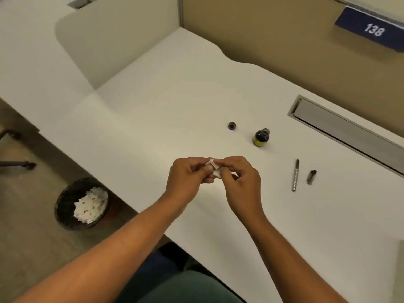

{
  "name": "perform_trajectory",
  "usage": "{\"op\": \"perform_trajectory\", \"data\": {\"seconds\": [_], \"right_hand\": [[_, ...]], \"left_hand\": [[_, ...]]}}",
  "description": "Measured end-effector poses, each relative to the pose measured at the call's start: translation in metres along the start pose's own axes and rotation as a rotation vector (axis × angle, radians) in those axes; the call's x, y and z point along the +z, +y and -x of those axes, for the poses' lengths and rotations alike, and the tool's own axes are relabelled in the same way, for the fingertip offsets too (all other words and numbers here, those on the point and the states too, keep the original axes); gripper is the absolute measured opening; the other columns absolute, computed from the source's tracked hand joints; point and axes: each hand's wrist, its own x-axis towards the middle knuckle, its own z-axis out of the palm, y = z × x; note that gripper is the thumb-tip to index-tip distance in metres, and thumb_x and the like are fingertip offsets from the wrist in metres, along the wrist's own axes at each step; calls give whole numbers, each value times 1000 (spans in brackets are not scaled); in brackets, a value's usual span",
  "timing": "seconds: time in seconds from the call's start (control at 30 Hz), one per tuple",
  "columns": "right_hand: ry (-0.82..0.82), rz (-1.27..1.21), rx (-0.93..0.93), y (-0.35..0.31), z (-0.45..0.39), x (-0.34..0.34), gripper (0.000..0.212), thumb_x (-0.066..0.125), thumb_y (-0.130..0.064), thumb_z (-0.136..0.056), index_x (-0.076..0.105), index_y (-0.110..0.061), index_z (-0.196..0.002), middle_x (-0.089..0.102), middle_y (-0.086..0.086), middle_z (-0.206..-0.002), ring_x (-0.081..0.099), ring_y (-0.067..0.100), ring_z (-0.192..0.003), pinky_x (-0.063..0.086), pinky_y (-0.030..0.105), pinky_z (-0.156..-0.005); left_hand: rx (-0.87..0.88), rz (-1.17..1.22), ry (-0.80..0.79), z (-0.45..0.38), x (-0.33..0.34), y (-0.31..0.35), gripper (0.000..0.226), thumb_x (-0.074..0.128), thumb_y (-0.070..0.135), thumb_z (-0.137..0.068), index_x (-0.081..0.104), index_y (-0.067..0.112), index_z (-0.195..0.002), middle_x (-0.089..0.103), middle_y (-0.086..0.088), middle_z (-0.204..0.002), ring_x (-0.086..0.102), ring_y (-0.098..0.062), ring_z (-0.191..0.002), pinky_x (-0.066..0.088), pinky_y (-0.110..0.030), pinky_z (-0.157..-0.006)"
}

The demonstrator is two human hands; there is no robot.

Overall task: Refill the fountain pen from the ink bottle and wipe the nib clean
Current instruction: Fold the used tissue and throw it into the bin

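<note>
Your left hand (188,176) and right hand (238,173) are both pinching a small white tissue (215,169) above the surface (153,119). Far right, the open ink bottle (261,137) is standing near the pen (295,174).

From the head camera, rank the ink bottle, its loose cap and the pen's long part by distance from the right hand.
1. Ink bottle, just beyond the right hand.
2. Cap, beyond, slightly left.
3. Pen part, off to the right.

Both forearms reach forward, left hand (188,176) and right hand (238,173) meeting, fingers (209,169) pinched together.
</note>
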Motion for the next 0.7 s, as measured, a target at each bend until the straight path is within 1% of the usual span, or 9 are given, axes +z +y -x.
{"op": "perform_trajectory", "data": {"seconds": [0.1, 0.17, 0.2, 0.27, 0.37, 0.43, 0.57, 0.63, 0.7], "right_hand": [[-197, -127, 62, -11, 7, 29, 20, 64, -8, -91, 82, -15, -86, 76, -3, -96, 74, 16, -94, 63, 37, -87], [-295, -203, 131, -19, 10, 53, 10, 71, -15, -90, 78, -9, -89, 76, 5, -92, 76, 19, -90, 65, 43, -89], [-329, -212, 153, -23, 12, 65, 8, 75, -18, -90, 76, -10, -94, 76, 6, -92, 77, 18, -87, 65, 41, -87], [-417, -169, 150, -28, 16, 92, 15, 77, -23, -92, 74, -19, -106, 77, 2, -95, 78, 13, -87, 65, 30, -81], [-579, -14, 36, -33, 26, 136, 16, 71, -27, -98, 78, -24, -112, 79, -9, -98, 76, 5, -89, 62, 18, -73], [-626, 38, -24, -37, 33, 166, 15, 71, -26, -98, 81, -22, -109, 80, -11, -97, 75, 4, -89, 62, 18, -74], [-656, 132, -121, -42, 45, 229, 11, 75, -27, -95, 82, -27, -104, 80, -13, -98, 76, 6, -90, 63, 21, -81], [-674, 207, -177, -43, 55, 264, 11, 74, -25, -96, 82, -28, -102, 79, -13, -100, 74, 6, -92, 62, 22, -84], [-709, 261, -233, -45, 68, 299, 12, 73, -24, -96, 81, -28, -103, 77, -14, -101, 72, 2, -93, 61, 19, -84]], "left_hand": [[45, -40, 187, 21, -39, -9, 19, 73, 5, -94, 83, 17, -105, 83, -6, -85, 77, -19, -71, 66, -37, -79], [68, -64, 285, 35, -67, -15, 19, 75, 6, -92, 83, 18, -103, 83, -4, -84, 77, -20, -71, 66, -41, -79], [74, -68, 327, 43, -81, -18, 18, 76, 6, -91, 84, 18, -102, 83, -3, -83, 78, -21, -72, 66, -43, -79], [91, -77, 404, 58, -108, -22, 13, 80, 9, -88, 84, 16, -99, 82, -3, -81, 78, -22, -72, 66, -45, -78], [127, -98, 530, 78, -144, -30, 9, 83, 12, -85, 84, 19, -91, 81, -1, -76, 78, -19, -69, 67, -42, -74], [132, -72, 595, 89, -166, -35, 11, 82, 11, -86, 83, 18, -95, 81, -2, -78, 79, -18, -71, 67, -39, -75], [76, 190, 607, 104, -220, -49, 19, 75, 10, -93, 80, 14, -111, 82, -5, -102, 79, -18, -95, 64, -33, -86], [61, 254, 624, 110, -253, -59, 21, 75, 10, -93, 78, 11, -114, 81, -7, -104, 79, -18, -99, 64, -32, -86], [46, 264, 674, 114, -288, -71, 18, 75, 6, -92, 79, 11, -109, 81, -8, -100, 79, -18, -96, 64, -31, -82]]}}
